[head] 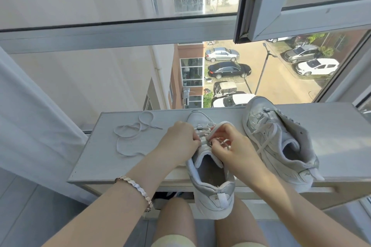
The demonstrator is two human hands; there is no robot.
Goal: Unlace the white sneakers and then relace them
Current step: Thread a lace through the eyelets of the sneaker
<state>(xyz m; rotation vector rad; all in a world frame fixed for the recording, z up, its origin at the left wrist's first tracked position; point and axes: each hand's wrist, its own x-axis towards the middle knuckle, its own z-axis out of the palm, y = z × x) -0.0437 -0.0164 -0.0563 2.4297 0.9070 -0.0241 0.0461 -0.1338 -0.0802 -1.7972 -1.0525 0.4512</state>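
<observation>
A white sneaker (212, 192) stands toe-away on the white sill (112, 158), its heel hanging over the near edge. My left hand (180, 138) pinches the sneaker's lacing at the left eyelets. My right hand (226, 144) grips the white lace (217, 127), which arches in a loop above the tongue. A second white sneaker (281, 142) lies tilted to the right, its lace still threaded and loose. A separate loose white lace (130, 134) lies coiled on the sill to the left.
An open window sash (301, 6) juts in at the upper right. The window glass behind the sill looks down on parked cars. A white curtain (30, 116) hangs at the left. My bare knees (176, 224) are under the sill.
</observation>
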